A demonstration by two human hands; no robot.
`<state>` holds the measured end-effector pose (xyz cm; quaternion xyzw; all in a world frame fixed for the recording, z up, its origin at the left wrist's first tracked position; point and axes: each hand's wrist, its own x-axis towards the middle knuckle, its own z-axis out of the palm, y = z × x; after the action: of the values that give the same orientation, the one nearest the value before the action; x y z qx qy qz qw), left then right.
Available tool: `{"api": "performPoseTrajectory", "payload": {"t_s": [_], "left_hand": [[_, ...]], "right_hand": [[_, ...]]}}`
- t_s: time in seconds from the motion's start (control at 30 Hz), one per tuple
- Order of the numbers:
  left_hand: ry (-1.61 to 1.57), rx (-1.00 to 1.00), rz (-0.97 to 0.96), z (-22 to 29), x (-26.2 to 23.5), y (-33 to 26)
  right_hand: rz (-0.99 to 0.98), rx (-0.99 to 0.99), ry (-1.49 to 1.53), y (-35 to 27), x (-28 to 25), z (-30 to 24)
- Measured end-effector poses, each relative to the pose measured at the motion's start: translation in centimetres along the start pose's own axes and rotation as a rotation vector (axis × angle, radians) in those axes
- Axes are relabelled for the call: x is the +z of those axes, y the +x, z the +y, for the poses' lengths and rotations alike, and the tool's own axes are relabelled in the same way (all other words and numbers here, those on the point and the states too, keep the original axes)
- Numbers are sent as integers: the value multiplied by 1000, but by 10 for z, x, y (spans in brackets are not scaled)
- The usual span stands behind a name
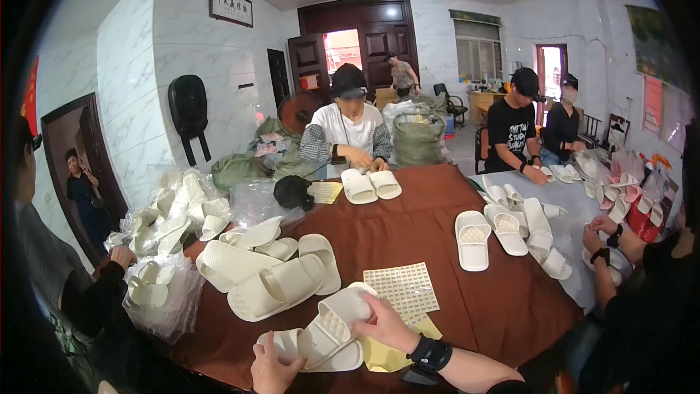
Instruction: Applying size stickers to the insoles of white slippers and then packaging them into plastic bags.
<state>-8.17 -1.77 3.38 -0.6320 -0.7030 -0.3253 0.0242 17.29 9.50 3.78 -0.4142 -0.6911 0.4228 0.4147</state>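
Close to me at the table's front edge lies a pair of cream slide slippers. My right hand [385, 323] grips the side of one slipper [337, 321] near its strap, thumb and fingers closed on it. My left hand [273, 365] is around the edge of the other slipper [321, 359], its thumb raised at the left end; part of its grip is hidden. Beside my right hand is a white sheet of small printed labels [397, 286], with yellow backing paper [385, 356] partly under my wrist.
A pile of slippers [270, 281] sits left on the brown cloth [408, 222]. Bagged slippers [157, 281] lie farther left. More slippers [474, 241] are at the right. Across the table a person [350, 124] handles a pair; others work on both sides.
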Motion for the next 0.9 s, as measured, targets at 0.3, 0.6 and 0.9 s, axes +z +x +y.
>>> {"api": "performPoseTrajectory", "payload": {"t_s": [0.3,0.6,0.9], "left_hand": [[31,85,104,1,-2,-10],[129,115,112,5,6,-9],[180,26,112,26,-2,-6]], "right_hand": [[-302,157,264,-3,6,13],[-431,219,391,-10,10,-6],[-512,240,503,-17,-2,-24]]}}
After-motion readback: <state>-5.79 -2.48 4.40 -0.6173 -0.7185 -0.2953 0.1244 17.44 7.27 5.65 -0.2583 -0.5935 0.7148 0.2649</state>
